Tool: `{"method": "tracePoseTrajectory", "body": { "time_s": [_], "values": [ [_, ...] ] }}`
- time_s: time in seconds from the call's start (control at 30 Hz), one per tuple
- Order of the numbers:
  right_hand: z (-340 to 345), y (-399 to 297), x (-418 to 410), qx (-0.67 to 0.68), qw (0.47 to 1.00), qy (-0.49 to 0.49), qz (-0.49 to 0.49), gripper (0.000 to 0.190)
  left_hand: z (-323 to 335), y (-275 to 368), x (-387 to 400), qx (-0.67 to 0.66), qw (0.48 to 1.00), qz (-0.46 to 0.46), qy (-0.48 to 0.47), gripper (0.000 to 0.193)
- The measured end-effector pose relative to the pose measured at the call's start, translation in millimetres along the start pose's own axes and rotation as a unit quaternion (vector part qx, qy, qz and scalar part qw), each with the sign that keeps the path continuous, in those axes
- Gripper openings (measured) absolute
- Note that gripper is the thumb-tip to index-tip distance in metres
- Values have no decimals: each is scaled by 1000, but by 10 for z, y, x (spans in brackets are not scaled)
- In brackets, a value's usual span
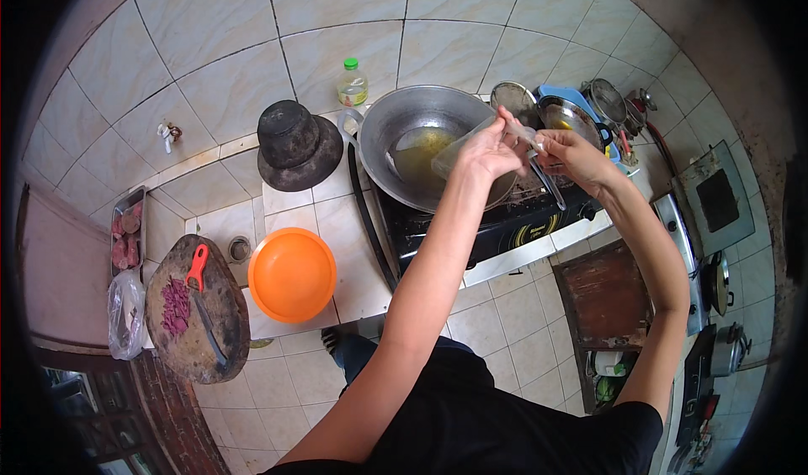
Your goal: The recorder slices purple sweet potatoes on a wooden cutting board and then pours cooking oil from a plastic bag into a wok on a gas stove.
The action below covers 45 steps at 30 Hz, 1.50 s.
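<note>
Both hands are raised over the right side of a large metal wok (385,112) on a black gas stove (435,235). A clear plastic bag (456,150) hangs between them above the wok. My left hand (489,150) has its fingers at the upper part of the bag. My right hand (565,156) pinches the bag's end between thumb and fingers. Yellowish oil (423,153) lies in the bottom of the wok. Below the hands, a metal utensil handle (548,183) slants over the stove; its other end is hidden. Whether the bag holds anything cannot be told.
An orange bowl (292,275) stands on the tiled counter. Left of it, a round wooden board (221,260) bears chopped purple pieces (175,308), a red peeler (198,267) and a knife (209,330). An oil bottle (352,85), a blackened pot (290,137) and strainers (607,99) are behind.
</note>
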State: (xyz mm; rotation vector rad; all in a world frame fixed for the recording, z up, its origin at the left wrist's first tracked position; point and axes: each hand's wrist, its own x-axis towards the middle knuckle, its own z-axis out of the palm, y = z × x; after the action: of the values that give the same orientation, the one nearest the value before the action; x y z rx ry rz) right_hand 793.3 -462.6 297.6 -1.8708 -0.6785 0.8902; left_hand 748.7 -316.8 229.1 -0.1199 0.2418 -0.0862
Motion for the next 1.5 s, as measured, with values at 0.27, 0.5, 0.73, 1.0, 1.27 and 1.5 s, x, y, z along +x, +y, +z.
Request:
{"method": "tracePoseTrajectory", "body": {
  "time_s": [0.27, 0.5, 0.73, 1.0, 1.27, 1.5],
  "values": [
    [83, 46, -82, -2, 1000, -12, 8, 24, -78, 406, -71, 87, 988, -123, 40, 35],
    [-9, -29, -157, -31, 999, -38, 6, 23, -124, 511, -13, 14, 983, -179, -29, 32],
    [26, -78, -291, -32, 999, 17, 6, 26, -141, 510, 34, 40, 991, -130, -7, 33],
    [58, -94, -405, -71, 997, 27, 0, 29, -232, 552, 49, -71, 988, -137, -5, 31],
    [82, -77, -427, -109, 994, 8, -2, 30, -334, 662, 93, -161, 977, -136, 5, 28],
    [111, -91, -460, -135, 991, 12, -2, 31, -434, 709, 116, -197, 970, -143, -4, 27]
  ]
}}
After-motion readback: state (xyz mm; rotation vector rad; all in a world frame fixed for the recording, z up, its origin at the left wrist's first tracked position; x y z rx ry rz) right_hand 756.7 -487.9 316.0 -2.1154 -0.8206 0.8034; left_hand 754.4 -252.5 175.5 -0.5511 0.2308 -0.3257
